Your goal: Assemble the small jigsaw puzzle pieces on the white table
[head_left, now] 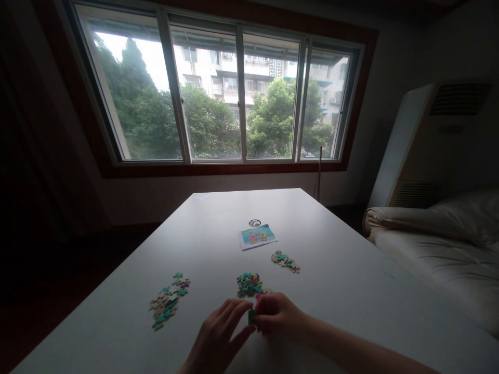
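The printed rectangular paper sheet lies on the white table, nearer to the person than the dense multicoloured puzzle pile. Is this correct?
Not nearer, but farther: the head view shows the printed rectangular paper sheet beyond the dense multicoloured puzzle pile, on the white table.

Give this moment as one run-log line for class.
left hand: holding green puzzle piece | right hand: holding same piece | colourful pile: beyond hands | picture sheet: beyond pile | table: beneath
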Tool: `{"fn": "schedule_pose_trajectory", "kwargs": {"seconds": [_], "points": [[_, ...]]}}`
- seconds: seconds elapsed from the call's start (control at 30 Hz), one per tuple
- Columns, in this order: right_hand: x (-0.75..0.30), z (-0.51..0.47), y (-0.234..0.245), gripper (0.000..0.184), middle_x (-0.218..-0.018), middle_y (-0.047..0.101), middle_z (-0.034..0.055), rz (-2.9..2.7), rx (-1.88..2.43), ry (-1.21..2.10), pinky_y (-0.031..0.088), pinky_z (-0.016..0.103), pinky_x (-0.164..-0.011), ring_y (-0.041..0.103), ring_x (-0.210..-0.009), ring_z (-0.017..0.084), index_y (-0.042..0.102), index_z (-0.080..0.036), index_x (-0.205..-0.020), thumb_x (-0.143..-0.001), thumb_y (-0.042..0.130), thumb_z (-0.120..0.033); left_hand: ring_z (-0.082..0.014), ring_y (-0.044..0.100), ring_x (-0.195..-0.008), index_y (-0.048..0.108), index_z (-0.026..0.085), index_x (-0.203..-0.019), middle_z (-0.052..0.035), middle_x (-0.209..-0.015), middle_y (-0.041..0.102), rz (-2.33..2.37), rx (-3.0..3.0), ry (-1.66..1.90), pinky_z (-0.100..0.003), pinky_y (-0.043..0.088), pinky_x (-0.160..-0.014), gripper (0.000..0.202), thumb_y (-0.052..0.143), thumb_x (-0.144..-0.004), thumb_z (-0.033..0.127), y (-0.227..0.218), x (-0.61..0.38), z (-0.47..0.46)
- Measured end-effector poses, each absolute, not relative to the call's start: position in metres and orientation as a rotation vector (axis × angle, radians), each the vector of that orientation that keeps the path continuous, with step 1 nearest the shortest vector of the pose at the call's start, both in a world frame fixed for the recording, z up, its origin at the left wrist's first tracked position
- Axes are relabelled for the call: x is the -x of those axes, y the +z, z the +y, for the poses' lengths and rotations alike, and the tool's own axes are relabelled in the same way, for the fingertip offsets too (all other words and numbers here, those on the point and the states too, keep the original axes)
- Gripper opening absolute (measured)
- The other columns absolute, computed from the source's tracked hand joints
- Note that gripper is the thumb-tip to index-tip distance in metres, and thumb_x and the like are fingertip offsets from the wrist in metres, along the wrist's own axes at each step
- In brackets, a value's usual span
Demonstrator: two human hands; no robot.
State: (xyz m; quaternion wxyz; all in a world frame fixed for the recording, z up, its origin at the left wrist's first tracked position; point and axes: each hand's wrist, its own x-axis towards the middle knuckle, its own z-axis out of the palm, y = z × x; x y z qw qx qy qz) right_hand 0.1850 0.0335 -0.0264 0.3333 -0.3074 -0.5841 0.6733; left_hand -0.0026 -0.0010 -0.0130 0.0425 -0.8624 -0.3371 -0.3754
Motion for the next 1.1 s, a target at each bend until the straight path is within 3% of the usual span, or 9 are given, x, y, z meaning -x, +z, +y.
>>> {"fn": "schedule_pose_trajectory", "kwargs": {"seconds": [0.27, 0.43, 0.73, 0.97, 1.1], "points": [[-0.185, 0.035, -0.023, 0.043, -0.055, 0.059, -0.0015, -1.460, 0.776, 1.789, 0.040, 0.022, -0.049, 0.052, -0.046, 0.008, 0.055, -0.012, -0.070, -0.059, 0.076, -0.048, -0.0150, 0.065, -0.080, 0.051, 0.021, -0.108, -0.0041, -0.090, 0.065, -1.034, 2.621, -1.170, -0.023, 0.054, -0.069, 0.020, 0.050, -0.090, 0.030, -0.009, 0.002, -0.002], [-0.185, 0.039, -0.029, 0.045, -0.052, 0.058, -0.0030, -1.431, 0.757, 1.776, 0.038, 0.021, -0.047, 0.051, -0.043, 0.008, 0.051, -0.014, -0.071, -0.061, 0.073, -0.052, -0.0145, 0.064, -0.077, 0.054, 0.020, -0.098, -0.0034, -0.087, 0.064, -1.001, 2.641, -1.168, -0.022, 0.054, -0.066, 0.011, 0.052, -0.089, 0.026, -0.008, 0.001, -0.003], [-0.183, 0.038, -0.030, 0.047, -0.052, 0.055, -0.0045, -1.467, 0.778, 1.745, 0.037, 0.021, -0.045, 0.049, -0.042, 0.007, 0.051, -0.014, -0.073, -0.062, 0.072, -0.055, -0.0131, 0.062, -0.075, 0.055, 0.020, -0.090, -0.0026, -0.082, 0.063, -0.927, 2.700, -1.167, -0.020, 0.052, -0.065, 0.007, 0.048, -0.091, 0.021, 0.000, -0.003, -0.006], [-0.183, 0.036, -0.026, 0.047, -0.048, 0.050, -0.0066, -1.498, 0.815, 1.689, 0.029, 0.018, -0.040, 0.043, -0.040, 0.005, 0.050, -0.015, -0.071, -0.063, 0.070, -0.056, -0.0130, 0.062, -0.076, 0.054, 0.019, -0.089, -0.0024, -0.084, 0.063, -0.936, 2.753, -1.174, -0.021, 0.051, -0.067, 0.008, 0.047, -0.091, 0.016, 0.000, -0.002, -0.007], [-0.184, 0.038, -0.025, 0.046, -0.050, 0.051, -0.0064, -1.537, 0.837, 1.682, 0.031, 0.019, -0.042, 0.045, -0.041, 0.005, 0.051, -0.015, -0.072, -0.064, 0.069, -0.057, -0.0130, 0.062, -0.075, 0.054, 0.019, -0.089, -0.0021, -0.083, 0.063, -0.939, 2.737, -1.168, -0.021, 0.051, -0.065, 0.010, 0.045, -0.091, 0.016, -0.002, -0.003, -0.006]]}}
